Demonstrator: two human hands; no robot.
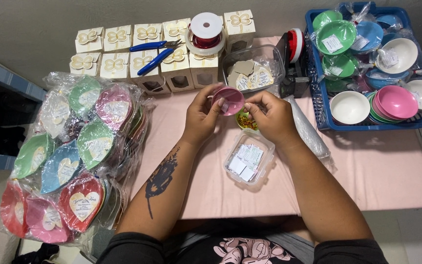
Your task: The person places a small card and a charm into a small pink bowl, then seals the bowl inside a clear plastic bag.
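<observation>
bowl (231, 99): pink
surface (367, 171): pale pink
crate (321, 120): blue, left of it black holder (289, 73)
boxes (116, 66): cream, gold butterfly pattern
pliers (155, 54): blue handles
spool (206, 30): white, red ribbon
forearm (159, 178): black tattoo

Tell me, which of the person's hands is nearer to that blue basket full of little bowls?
The right hand. It sits just left of the blue basket in the picture, while the left hand is farther off, beyond the pink bowl both hands hold.
</observation>
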